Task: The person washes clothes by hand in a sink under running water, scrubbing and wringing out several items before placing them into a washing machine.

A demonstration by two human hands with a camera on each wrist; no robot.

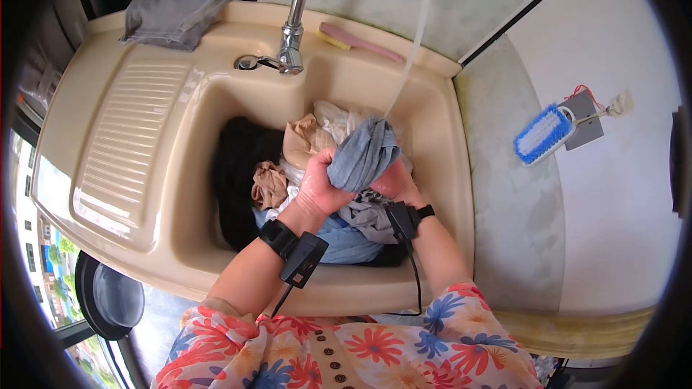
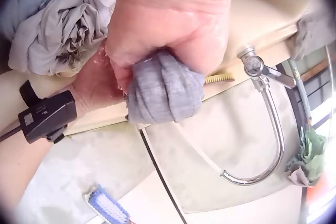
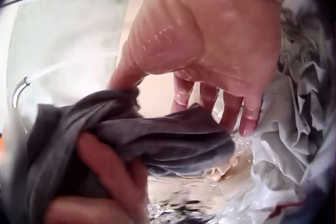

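A bunched blue-grey cloth [image 1: 366, 155] is held up over the sink, under the stream of water. My left hand [image 1: 321, 184] grips it, fingers wrapped round the folds in the right wrist view. Close against the cloth's other side is my right hand [image 3: 210, 40], wet, its fingers loosely extended and its thumb partly hidden by the cloth. Below both hands a heap of wet laundry fills the basin: a dark garment [image 1: 241, 173], beige pieces [image 1: 270, 185], a light blue one [image 1: 346, 241] and a grey one [image 1: 369, 220].
The chrome tap [image 1: 290, 43] arches over the cream sink [image 1: 443, 122] and runs. A pink brush [image 1: 364, 43] lies on the back ledge. Grey cloth [image 1: 173, 20] drapes over the far left corner beyond the ribbed washboard [image 1: 133, 137]. A blue-and-white brush [image 1: 544, 135] hangs at the right.
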